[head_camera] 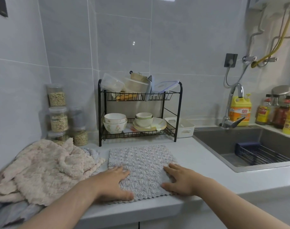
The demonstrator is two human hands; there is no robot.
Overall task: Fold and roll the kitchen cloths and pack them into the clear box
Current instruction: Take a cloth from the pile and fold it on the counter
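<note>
Both hands lie flat with fingers extended, gripping nothing: left hand (114, 182) presses the near-left part and right hand (179, 180) the near-right part of one grey fluffy square cloth (141, 161), spread flat on the white countertop (207, 171) at its front edge. One crumpled heap of pinkish-beige fluffy cloths (46, 167) lies just left of it; the number of cloths in the heap cannot be told. One black two-tier wire rack (180, 113) stands behind, with one clear plastic container (111, 83) on the upper tier and two stacked floral bowls (115, 122) on the lower tier. Five clear grain-filled jars (58, 119) stand stacked in the left corner. One steel sink (223, 142) lies to the right.
</note>
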